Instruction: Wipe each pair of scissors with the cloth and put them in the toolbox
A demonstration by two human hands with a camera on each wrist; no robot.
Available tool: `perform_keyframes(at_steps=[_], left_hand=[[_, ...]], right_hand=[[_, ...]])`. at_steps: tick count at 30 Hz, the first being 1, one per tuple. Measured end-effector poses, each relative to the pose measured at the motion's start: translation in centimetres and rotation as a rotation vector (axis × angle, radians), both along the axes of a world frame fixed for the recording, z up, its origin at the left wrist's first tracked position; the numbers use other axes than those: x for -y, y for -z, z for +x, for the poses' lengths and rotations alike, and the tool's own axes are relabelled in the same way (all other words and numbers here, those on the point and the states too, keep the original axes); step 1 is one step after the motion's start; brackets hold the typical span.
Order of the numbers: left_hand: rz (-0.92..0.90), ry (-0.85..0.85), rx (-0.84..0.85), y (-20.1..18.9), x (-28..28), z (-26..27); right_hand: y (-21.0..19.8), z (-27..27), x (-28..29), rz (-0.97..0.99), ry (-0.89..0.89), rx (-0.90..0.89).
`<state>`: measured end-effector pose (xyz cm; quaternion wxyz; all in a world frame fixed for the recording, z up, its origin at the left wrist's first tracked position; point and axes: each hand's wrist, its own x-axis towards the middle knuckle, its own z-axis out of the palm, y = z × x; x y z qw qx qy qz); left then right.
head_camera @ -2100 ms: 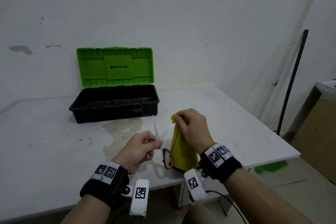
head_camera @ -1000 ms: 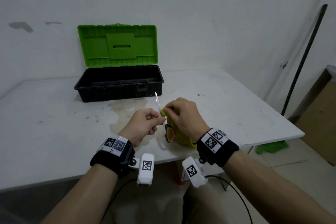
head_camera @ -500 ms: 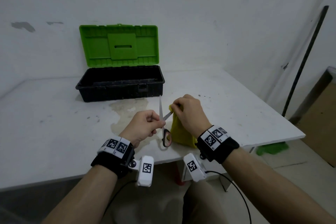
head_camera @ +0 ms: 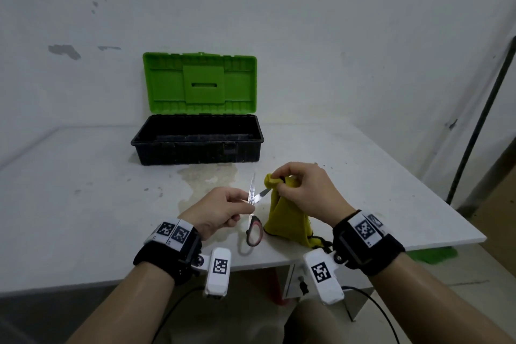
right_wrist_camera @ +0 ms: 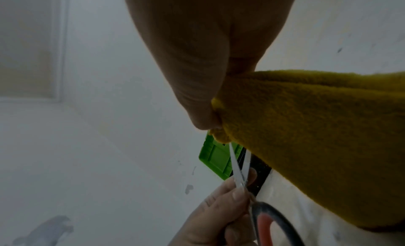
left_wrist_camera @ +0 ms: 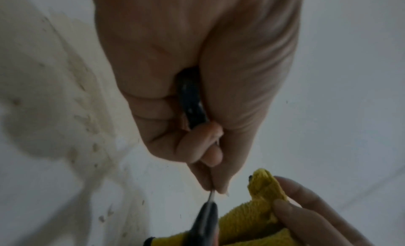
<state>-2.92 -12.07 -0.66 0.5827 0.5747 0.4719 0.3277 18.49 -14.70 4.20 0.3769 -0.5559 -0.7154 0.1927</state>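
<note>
The left grip (head_camera: 220, 211) pinches the scissors (head_camera: 252, 216) at the pivot between thumb and fingertips, blades pointing up and splayed apart, the black-and-red handles hanging below it just above the bench (head_camera: 83, 204). Just right of it, the right grip (head_camera: 303, 193) pinches the bunched top of the yellow cloth (head_camera: 284, 220) around the tip of one blade; the rest of the cloth drapes down under that grip onto the bench. Beyond both grips, the toolbox (head_camera: 195, 148) stands on the bench, its green lid (head_camera: 199, 82) raised upright.
</note>
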Motion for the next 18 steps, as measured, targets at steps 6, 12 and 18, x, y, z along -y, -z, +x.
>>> perform_keyframes(at_steps=[6,12,18], left_hand=[[0.068,0.004,-0.062,-0.3,0.1,-0.1],[0.079,0.052,-0.114,-0.5,0.1,-0.5],[0.081,0.069,-0.136,-0.7,0.0,-0.6]], right_hand=[[0.1,-1.7,0.2,0.145,-0.178,0.273],[1.0,-1.8,-0.2,0.144,-0.179,0.314],[0.7,-1.5,0.0,0.164,-0.199,0.296]])
